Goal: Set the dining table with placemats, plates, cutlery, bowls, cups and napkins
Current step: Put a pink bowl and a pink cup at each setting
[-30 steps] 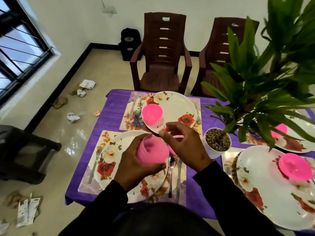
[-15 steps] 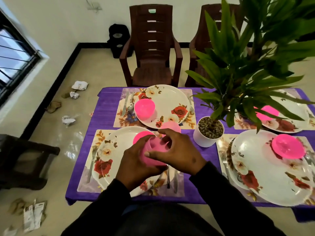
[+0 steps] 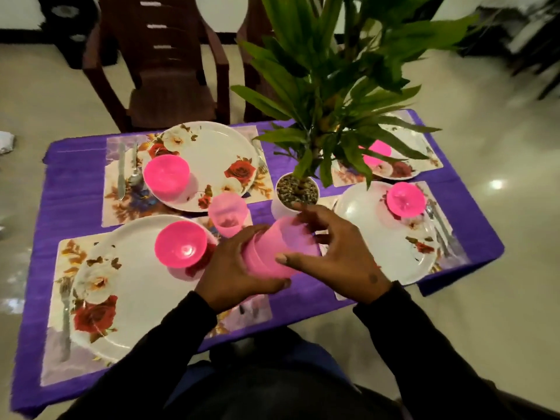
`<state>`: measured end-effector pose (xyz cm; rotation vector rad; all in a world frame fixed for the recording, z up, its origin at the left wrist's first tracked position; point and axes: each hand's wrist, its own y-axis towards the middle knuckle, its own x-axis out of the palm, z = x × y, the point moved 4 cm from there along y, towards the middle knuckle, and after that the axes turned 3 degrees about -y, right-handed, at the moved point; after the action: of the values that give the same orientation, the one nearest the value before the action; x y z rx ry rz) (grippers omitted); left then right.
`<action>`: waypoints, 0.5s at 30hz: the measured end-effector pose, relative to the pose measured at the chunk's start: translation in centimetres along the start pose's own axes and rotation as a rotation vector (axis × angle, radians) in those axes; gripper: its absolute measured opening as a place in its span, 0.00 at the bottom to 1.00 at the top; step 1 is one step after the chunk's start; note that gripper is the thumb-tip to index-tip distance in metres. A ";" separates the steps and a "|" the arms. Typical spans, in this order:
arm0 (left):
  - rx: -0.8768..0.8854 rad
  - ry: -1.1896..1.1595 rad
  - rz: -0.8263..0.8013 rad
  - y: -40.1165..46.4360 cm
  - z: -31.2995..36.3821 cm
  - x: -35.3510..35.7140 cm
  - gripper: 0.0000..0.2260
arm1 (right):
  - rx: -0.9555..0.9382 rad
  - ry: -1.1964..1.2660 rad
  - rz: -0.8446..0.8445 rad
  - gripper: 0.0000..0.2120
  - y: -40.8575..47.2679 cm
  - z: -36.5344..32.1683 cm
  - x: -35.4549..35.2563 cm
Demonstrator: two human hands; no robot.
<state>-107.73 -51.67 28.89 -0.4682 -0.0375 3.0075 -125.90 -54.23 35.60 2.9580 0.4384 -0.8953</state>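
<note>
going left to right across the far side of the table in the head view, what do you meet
knife → spoon → pink bowl → flowered plate → white plant pot → far right pink bowl

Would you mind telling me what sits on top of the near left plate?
A pink bowl stands on the near left plate, at its far right edge. The left hand covers the plate's right rim, so anything there is hidden.
</note>
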 end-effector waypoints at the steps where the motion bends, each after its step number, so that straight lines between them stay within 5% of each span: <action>1: 0.008 0.001 -0.006 0.3 0.3 0.6 0.38 | 0.017 0.029 0.038 0.38 -0.2 0.4 -1.2; 8: 0.022 0.018 -0.059 3.6 2.1 6.2 0.41 | 0.068 0.116 0.183 0.33 0.5 4.6 -9.2; 15: -0.091 0.006 0.019 7.6 3.9 14.2 0.39 | 0.079 0.200 0.047 0.36 2.7 11.9 -16.0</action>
<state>-123.08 -57.87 28.00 -0.4894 -0.1710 3.0328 -144.31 -62.19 34.24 3.1301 0.3447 -0.6284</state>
